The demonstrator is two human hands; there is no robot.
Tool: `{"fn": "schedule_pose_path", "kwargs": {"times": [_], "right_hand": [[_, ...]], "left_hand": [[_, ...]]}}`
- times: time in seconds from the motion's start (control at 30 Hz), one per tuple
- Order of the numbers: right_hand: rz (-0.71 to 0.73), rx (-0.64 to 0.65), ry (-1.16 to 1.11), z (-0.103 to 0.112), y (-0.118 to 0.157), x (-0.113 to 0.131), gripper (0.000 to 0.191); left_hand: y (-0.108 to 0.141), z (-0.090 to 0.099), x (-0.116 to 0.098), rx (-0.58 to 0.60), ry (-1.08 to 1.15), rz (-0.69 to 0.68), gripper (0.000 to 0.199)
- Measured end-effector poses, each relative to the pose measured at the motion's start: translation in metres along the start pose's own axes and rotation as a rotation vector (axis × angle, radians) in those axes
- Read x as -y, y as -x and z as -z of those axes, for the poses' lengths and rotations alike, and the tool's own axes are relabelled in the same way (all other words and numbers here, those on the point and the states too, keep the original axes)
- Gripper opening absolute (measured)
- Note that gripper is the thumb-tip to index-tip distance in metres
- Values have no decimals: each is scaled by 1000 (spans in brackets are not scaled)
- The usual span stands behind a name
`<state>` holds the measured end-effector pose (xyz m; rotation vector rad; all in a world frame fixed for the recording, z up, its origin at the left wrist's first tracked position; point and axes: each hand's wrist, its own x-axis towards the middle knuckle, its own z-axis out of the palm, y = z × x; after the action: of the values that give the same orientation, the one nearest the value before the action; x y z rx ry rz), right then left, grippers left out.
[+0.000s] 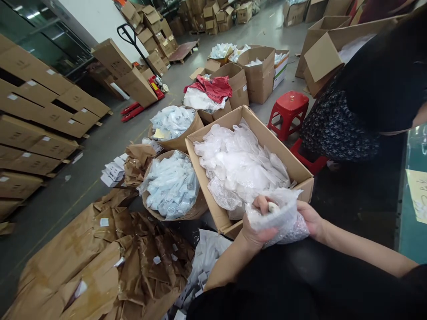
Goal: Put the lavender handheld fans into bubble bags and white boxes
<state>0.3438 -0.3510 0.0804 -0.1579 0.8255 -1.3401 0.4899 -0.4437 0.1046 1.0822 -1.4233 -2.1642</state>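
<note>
A translucent bubble-wrap bag is held between my two hands at the near corner of an open cardboard box. My left hand grips the bag's left side, its fingers curled at the bag's mouth beside a small whitish item that is mostly hidden. Around the bag's right side, my right hand is closed, its fingertips hidden behind the plastic. Many similar clear bags fill the box beyond my hands.
Left of the box stand round cartons of pale blue packets. Brown paper covers the lower left. A red stool and a seated person are at the right, near a green table. A pallet jack stands farther back.
</note>
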Motion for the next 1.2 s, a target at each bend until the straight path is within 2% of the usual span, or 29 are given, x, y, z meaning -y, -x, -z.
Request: {"fn": "schedule_pose_path", "kwargs": {"times": [0.07, 0.1, 0.13, 0.17, 0.2, 0.27, 0.37, 0.47, 0.53, 0.6, 0.67, 0.7, 0.8, 0.87, 0.97, 1.03, 1.13, 1.17, 1.2], "right_hand": [[119, -129, -18, 4, -2, 17, 41], [201, -198, -22, 7, -2, 27, 41], [281, -254, -13, 9, -1, 39, 41], [334, -282, 13, 11, 2, 49, 43], [349, -277, 52, 13, 5, 59, 47], [261, -183, 156, 14, 12, 70, 54], [50, -9, 274, 14, 17, 70, 53], [-9, 82, 351, 16, 17, 58, 28], [27, 115, 425, 17, 16, 49, 18], [87, 148, 533, 16, 14, 40, 15], [161, 174, 654, 11, 10, 31, 13], [201, 176, 704, 8, 8, 25, 13], [279, 147, 687, 4, 0, 11, 13], [280, 98, 537, 8, -2, 6, 14], [302, -69, 318, 21, 5, 9, 20], [322, -164, 252, 28, 14, 16, 22], [348, -175, 236, 32, 28, 25, 23], [373, -167, 248, 32, 31, 27, 24], [400, -159, 267, 30, 34, 30, 24]], "left_hand": [[-9, 40, -8, 173, -136, -18, 36], [-17, 63, -15, 307, -270, -30, 33], [-29, 84, -21, 391, -450, -25, 31], [-43, 102, -26, 420, -627, -11, 32], [-58, 116, -29, 406, -693, 3, 30], [-89, 128, -25, 307, -949, 65, 20], [-121, 121, -3, 220, -1169, 129, 11], [-129, 112, 11, 234, -1244, 128, 18], [-125, 110, 4, 243, -1296, 111, 22], [-113, 106, -13, 241, -1340, 76, 17], [-94, 94, -33, 249, -1313, 1, 5], [-82, 83, -40, 266, -1247, -52, 7], [-48, 47, -45, 403, -847, -184, 32], [-32, 29, -37, 472, -577, -165, 43], [-25, 26, -23, 424, -424, -67, 38], [-31, 35, -19, 449, -440, -16, 26], [-57, 47, -22, 768, -486, 107, 25], [-71, 49, -24, 797, -511, 123, 29], [-89, 49, -25, 726, -556, 102, 32]]}}
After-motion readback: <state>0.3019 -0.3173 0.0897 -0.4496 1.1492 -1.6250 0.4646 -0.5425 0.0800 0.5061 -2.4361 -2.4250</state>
